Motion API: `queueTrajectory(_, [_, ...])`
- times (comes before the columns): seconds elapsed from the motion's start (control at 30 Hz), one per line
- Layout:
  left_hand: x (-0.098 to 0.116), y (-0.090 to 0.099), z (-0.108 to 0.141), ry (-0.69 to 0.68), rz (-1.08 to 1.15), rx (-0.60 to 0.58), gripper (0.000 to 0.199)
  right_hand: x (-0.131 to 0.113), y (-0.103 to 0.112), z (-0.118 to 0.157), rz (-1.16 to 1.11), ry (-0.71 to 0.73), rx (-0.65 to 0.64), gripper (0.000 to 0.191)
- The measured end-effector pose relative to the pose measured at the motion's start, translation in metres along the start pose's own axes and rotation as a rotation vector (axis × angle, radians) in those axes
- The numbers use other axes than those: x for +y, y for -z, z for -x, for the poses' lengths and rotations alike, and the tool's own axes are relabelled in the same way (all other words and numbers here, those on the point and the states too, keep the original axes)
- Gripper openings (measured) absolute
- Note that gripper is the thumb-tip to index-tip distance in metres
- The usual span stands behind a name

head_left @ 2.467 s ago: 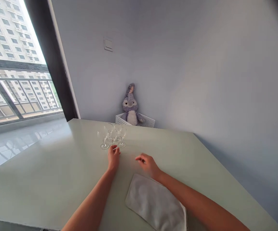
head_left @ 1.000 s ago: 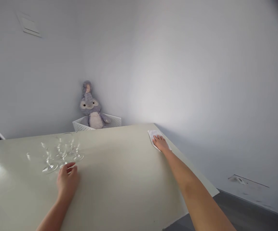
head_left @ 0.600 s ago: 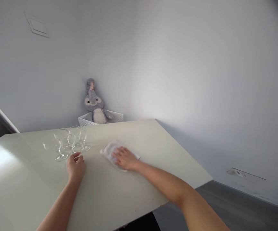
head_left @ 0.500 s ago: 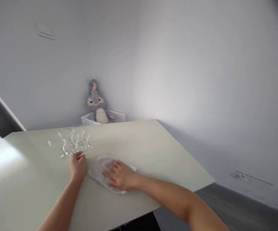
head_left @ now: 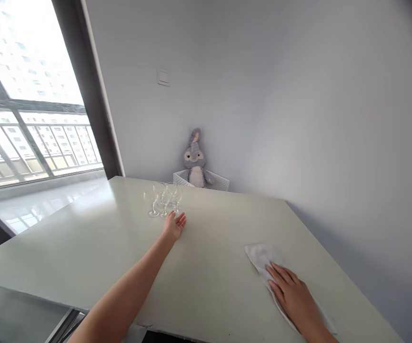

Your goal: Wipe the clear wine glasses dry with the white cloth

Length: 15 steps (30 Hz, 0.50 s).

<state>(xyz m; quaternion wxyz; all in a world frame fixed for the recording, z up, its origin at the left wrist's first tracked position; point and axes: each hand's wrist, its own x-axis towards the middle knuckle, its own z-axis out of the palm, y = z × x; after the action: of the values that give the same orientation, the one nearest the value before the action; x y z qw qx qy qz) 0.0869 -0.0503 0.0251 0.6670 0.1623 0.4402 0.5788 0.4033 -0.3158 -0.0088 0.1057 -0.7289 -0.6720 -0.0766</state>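
Note:
My left hand (head_left: 175,226) is beside a cluster of stemmed glasses (head_left: 164,199), palm turned partly up and fingers apart, holding nothing. Its fingertips overlap the base of the nearest glass from this angle, so I cannot tell whether they touch. My right hand (head_left: 293,297) lies flat on a white cloth (head_left: 261,253) at the right of the table, its fingers stretched forward over the fabric. Part of the cloth is hidden under that hand and wrist. Both rest on the pale, glossy tabletop (head_left: 206,267).
Behind the table's far edge, a grey plush rabbit (head_left: 195,164) sits in a white perforated basket (head_left: 222,182). Walls meet in the corner there, with a switch (head_left: 163,77) on one. A framed glass opening (head_left: 41,119) is at left. Something dark is below the front edge.
My right hand has slid the cloth rightward across the table, away from the glasses. My left hand has stayed by the glasses and opened somewhat. The view has turned left.

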Motion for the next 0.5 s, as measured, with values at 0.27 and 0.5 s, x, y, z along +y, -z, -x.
queueTrajectory(0.27, [0.003,-0.038,-0.021,0.122,0.383,-0.032,0.033,0.013,-0.010,0.005,-0.062,-0.028,0.187,0.037])
queueTrajectory(0.5, [0.003,-0.050,-0.016,0.099,0.497,-0.125,0.027,0.006,0.019,-0.005,-0.777,-0.646,0.140,0.038])
